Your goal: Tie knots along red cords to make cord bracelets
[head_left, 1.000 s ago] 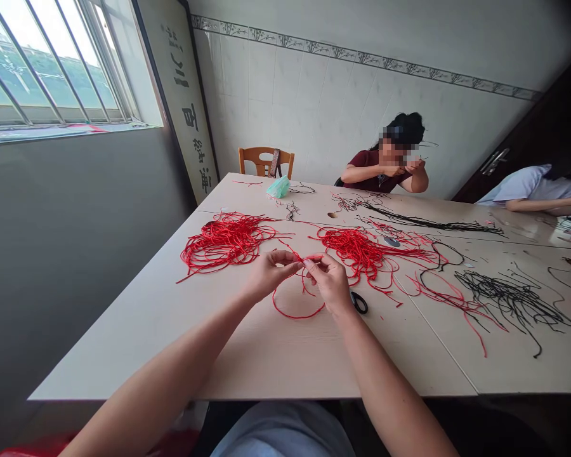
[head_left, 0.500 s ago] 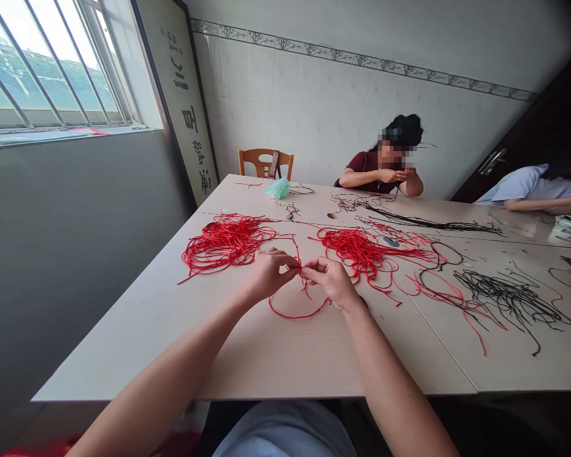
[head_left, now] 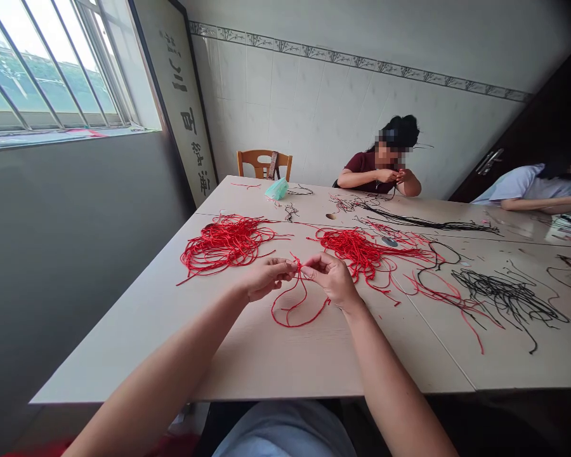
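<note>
A red cord (head_left: 295,325) hangs in a loop from my fingertips down towards the tabletop, with a small knotted spot between my two hands. My left hand (head_left: 270,277) pinches it from the left, thumb against the fingers. From the right, my right hand (head_left: 330,277) pinches the same cord close by. Short ends of it stick up above the fingertips. Beyond my left hand lies a heap of red cords (head_left: 228,244). Another bundle of red cords (head_left: 354,247) sits just behind my right hand.
Black cords (head_left: 509,295) lie tangled at the right, and a long black bundle (head_left: 428,221) stretches farther back. A green plastic bag (head_left: 276,188) stands near the table's (head_left: 137,355) far edge. One person (head_left: 366,166) sits opposite, another (head_left: 523,185) at the far right.
My left hand has turned and dropped slightly. The cord's upper end, raised before beside the left fingers, is now down, and a second strand hangs inside the loop.
</note>
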A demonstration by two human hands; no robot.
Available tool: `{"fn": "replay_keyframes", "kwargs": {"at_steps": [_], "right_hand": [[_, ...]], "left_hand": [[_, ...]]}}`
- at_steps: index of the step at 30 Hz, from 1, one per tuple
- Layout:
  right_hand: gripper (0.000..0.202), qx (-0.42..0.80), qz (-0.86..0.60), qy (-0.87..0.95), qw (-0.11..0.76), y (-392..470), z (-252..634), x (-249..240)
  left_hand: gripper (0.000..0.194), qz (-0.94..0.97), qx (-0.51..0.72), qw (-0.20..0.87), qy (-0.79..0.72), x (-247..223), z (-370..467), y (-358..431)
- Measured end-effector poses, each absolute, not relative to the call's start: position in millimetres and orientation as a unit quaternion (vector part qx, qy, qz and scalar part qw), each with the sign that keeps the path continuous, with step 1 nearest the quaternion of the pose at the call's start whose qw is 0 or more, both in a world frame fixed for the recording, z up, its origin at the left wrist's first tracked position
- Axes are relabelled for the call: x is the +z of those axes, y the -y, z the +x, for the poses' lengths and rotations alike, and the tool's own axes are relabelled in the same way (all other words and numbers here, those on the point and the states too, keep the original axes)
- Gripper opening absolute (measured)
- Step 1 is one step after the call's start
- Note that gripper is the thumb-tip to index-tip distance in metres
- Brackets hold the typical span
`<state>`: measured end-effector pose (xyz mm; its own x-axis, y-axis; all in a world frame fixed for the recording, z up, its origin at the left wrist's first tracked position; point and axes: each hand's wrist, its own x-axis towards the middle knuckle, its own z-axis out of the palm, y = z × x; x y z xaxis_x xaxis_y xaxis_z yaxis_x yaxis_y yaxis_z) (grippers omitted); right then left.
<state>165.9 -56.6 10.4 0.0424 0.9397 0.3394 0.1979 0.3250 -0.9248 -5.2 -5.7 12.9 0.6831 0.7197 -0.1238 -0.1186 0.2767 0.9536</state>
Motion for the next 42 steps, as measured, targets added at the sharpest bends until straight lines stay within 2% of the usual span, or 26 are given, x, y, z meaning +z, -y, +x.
{"fn": "replay_keyframes", "kwargs": {"at_steps": [5,9,12,18,21,27,35,42], "right_hand": [[0.025,0.308,-0.463,0.611,0.563,54.8,165.5,5.9],[0.025,0.307,-0.459,0.612,0.566,53.0,167.4,4.1],[0.028,0.337,-0.464,0.593,0.565,51.9,167.9,4.4],[0.029,0.377,-0.467,0.557,0.574,50.1,165.5,1.6],[0.026,0.373,-0.472,0.536,0.593,49.1,163.7,-0.4],[0.021,0.456,-0.431,0.435,0.646,48.2,165.4,1.7],[0.020,0.513,-0.393,0.398,0.651,51.8,153.9,2.5],[0.017,0.502,-0.386,0.411,0.656,53.3,146.7,-0.5]], "left_hand": [[0.020,0.465,0.278,0.803,-0.249,14.9,-3.5,9.4],[0.019,0.481,0.281,0.799,-0.229,14.0,-3.2,8.5],[0.020,0.547,0.337,0.727,-0.243,11.8,-1.8,7.0],[0.021,0.705,0.421,0.482,-0.307,10.5,3.1,10.9],[0.020,0.729,0.424,0.437,-0.313,12.4,3.4,13.8],[0.021,0.656,0.424,0.572,-0.251,15.6,4.2,14.5],[0.018,0.449,0.464,0.726,-0.237,3.8,11.5,12.0],[0.022,0.377,0.486,0.755,-0.225,3.3,14.0,15.3]]}}
